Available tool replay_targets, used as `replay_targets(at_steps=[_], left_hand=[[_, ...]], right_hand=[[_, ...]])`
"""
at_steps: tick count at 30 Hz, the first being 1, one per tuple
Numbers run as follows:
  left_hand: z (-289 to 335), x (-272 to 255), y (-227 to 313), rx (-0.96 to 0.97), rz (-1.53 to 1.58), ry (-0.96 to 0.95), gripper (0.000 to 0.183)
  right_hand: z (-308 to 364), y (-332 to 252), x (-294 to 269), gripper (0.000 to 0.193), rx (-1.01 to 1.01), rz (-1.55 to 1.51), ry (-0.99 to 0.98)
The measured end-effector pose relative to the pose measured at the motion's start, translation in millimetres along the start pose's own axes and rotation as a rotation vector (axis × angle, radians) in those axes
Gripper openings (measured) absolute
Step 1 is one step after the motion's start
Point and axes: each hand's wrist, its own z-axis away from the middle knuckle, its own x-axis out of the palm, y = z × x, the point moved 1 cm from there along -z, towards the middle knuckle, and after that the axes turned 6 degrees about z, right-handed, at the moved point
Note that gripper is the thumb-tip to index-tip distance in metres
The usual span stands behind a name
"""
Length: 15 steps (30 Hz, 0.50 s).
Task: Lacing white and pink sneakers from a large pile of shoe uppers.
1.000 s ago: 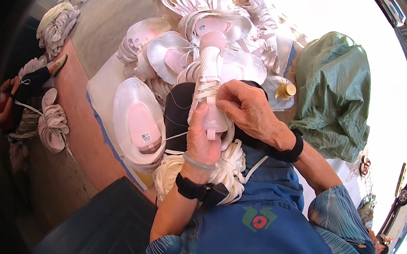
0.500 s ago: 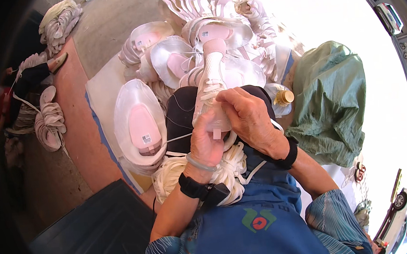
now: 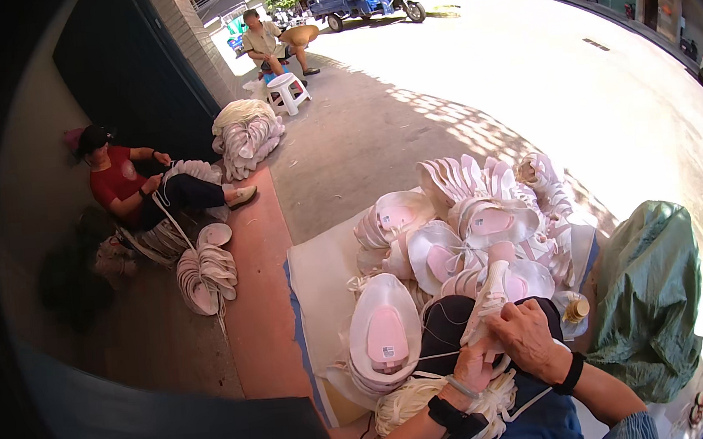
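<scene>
A pale pink-white shoe upper (image 3: 494, 287), partly laced, lies across my dark-trousered lap, its toe end pointing away. My left hand (image 3: 473, 363) is closed around its near, heel end. Against the laced side, my right hand (image 3: 531, 339) has its fingers bent and pressed together; what they pinch is hidden. Below the hands a bundle of cream laces (image 3: 399, 410) rests on my lap. Left of my knee stands a stack of similar uppers (image 3: 384, 332), and a thin cord runs from it toward my left hand.
Beyond my knees more shoe uppers (image 3: 492, 221) are heaped on a pale sheet (image 3: 322, 271). A gold-capped bottle (image 3: 576, 311) and a green sack (image 3: 646, 295) stand at right. At left a person in red (image 3: 121, 180) sits among uppers; another sits farther off near a white stool (image 3: 287, 94).
The view has swung up and left, so my hands and the uppers sit lower and farther right. Both hands stay on the same upper. The seated people and street now show.
</scene>
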Motion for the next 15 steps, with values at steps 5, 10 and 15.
replay_targets(at_steps=[5,10,15], left_hand=[[-10.1,-3.5,-2.8,-0.03,0.004,0.045,0.034],[-14.4,-9.2,1.0,0.009,-0.025,0.025,0.032],[-15.8,-11.9,-0.2,-0.029,-0.058,0.005,0.039]], right_hand=[[3.6,1.7,-2.1,0.027,0.041,0.052,-0.103],[-6.6,3.8,-2.1,0.025,0.047,0.029,-0.141],[-0.6,4.4,-3.4,0.027,0.037,0.071,-0.111]])
